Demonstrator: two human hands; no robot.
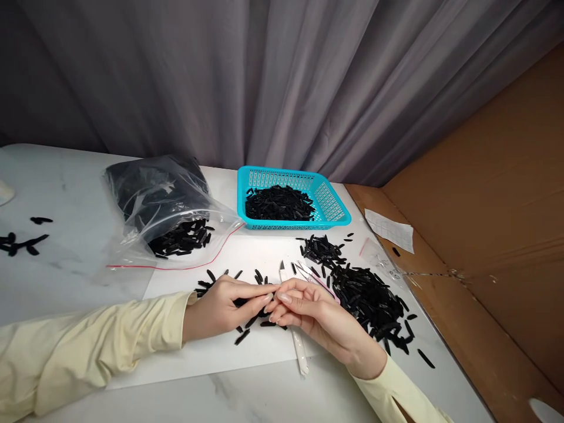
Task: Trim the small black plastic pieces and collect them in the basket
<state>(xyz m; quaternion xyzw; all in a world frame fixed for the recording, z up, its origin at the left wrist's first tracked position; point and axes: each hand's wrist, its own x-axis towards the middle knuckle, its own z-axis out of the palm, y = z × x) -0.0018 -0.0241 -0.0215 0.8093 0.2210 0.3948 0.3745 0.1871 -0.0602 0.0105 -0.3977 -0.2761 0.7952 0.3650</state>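
Observation:
My left hand (227,305) and my right hand (311,311) meet over a white sheet (176,352), fingertips almost touching. The fingers of both are pinched together. Whatever sits between the tips is too small or hidden to make out. Beneath them lie loose black strips (242,336), partly covered by the hands. A craft knife (299,352) with a pale handle passes under my right hand, its blade pointing away from me. Beside it is a pink-handled tool (326,288), probably small scissors, half hidden by the fingers.
A blue plastic basket (339,222) holding black strips stands at the back. To its left, a clear zip bag (132,244) spills similar strips. A large pile of black strips (372,299) lies right. Paper (390,230) rests near the cardboard wall (493,194); more black pieces (22,244) lie far left.

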